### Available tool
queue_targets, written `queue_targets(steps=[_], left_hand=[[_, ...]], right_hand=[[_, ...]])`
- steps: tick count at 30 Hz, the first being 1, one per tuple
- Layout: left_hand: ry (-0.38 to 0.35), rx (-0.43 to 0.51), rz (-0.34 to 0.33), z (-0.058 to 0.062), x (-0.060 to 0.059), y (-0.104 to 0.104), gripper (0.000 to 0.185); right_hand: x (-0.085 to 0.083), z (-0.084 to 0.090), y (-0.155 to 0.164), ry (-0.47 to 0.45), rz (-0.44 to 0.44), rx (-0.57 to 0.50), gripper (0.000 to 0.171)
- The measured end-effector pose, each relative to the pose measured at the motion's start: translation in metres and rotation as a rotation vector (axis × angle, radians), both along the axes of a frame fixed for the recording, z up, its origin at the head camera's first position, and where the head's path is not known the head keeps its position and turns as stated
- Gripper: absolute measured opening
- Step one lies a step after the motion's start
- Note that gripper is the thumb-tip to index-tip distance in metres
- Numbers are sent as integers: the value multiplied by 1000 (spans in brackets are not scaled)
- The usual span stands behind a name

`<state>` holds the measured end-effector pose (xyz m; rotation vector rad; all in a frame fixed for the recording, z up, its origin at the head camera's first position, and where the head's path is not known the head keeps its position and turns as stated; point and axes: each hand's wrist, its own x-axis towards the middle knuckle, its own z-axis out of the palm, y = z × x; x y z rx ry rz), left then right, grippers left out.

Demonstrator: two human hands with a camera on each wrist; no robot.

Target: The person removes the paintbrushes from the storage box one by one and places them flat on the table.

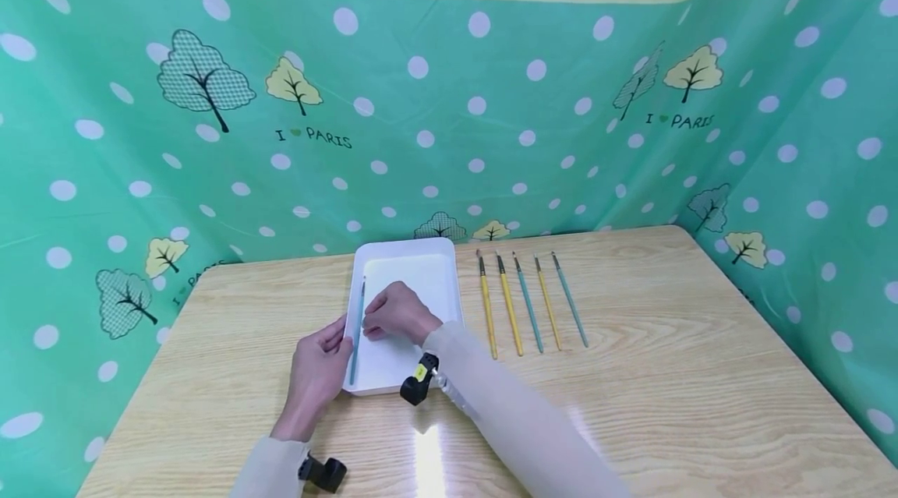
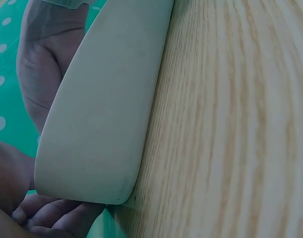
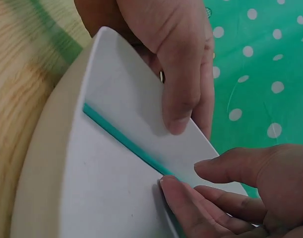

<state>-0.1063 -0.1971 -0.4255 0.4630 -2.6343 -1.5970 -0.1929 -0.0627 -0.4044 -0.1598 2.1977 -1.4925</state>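
A white tray point(image 1: 428, 280) sits on the table, with a teal paintbrush point(image 1: 358, 334) lying lengthwise in it along the left wall. My left hand point(image 1: 319, 369) grips that wall; in the right wrist view its thumb is on the inner side of the rim, above the teal handle point(image 3: 126, 141). Over the tray, my right hand point(image 1: 398, 315) has its fingertips at the brush, and the right wrist view shows its thumb apart from them. From the left wrist, the tray's outer side point(image 2: 101, 109) covers most of the brush side of the work.
Right of the tray, several yellow point(image 1: 510, 307) and teal paintbrushes point(image 1: 528, 303) lie in a row, bristles away from me. The wooden table point(image 1: 687, 373) ends at a green dotted curtain point(image 1: 477, 132) behind and at the sides.
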Motion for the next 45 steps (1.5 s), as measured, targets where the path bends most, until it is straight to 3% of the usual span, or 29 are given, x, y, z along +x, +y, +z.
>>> queue_targets(steps=[10,19,34,45], left_hand=[[7,-2,-14,-1,0,-1,44],[9,11,-14,-1,1,-2,45],[8,0,1,-1,2,-2,45],[1,-11,-4,0,2,-2,46]], right_hand=[[4,-5,-9,-43,-56,-31,5],[6,-3,-13,-63,-12,-25,8],[7,1,-15,-66,11,86,18],[10,0,-21,-45,1,77,22]])
